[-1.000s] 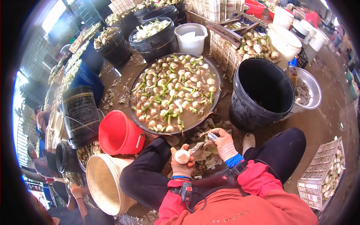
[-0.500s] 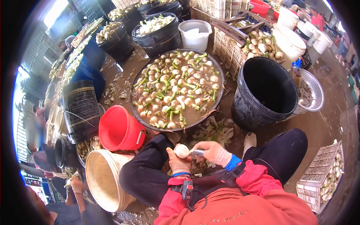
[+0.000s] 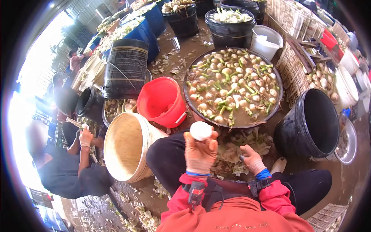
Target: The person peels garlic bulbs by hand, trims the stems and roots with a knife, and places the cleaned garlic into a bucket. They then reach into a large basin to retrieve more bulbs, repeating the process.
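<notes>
My left hand (image 3: 200, 154) is raised palm up, fingers curled round a peeled white bulb (image 3: 201, 130). The bulb looks round and smooth, held in front of the red bucket. To the right and lower, my right hand (image 3: 252, 159) is closed round a small knife (image 3: 242, 157); only a short grey part of it shows. Both hands wear pale orange gloves with blue bands at the wrists. Beyond them stands a wide dark basin (image 3: 186, 92) of muddy water, full of floating bulbs with cut green stems. Peelings (image 3: 232, 156) lie heaped below its near edge, between the hands.
A red bucket (image 3: 177, 117) and a tipped cream bucket (image 3: 125, 150) sit to the left. On the right stands a black bucket (image 3: 293, 129). A person (image 3: 73, 166) in dark clothes works at far left. Behind are a white bucket (image 3: 266, 40) and plastic crates (image 3: 291, 73).
My view has turned left. My hands have separated: the left lifts the bulb upward, while the right, with the knife, has drawn away from it.
</notes>
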A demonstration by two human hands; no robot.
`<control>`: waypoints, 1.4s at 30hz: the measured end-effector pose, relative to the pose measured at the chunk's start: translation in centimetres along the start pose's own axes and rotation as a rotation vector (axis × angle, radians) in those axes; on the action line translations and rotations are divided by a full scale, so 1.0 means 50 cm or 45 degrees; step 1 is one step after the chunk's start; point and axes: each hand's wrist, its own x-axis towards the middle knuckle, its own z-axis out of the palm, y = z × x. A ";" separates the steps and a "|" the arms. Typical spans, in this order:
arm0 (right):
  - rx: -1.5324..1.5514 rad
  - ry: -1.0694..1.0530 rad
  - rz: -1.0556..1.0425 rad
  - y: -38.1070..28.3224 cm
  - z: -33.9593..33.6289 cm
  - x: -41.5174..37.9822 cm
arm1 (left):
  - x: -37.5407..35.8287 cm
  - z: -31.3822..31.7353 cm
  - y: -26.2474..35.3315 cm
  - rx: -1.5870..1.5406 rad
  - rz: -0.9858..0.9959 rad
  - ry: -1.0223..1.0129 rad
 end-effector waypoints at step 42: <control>0.266 0.326 0.057 -0.184 -0.008 0.075 | 0.050 -0.123 -0.106 1.432 -0.056 -0.220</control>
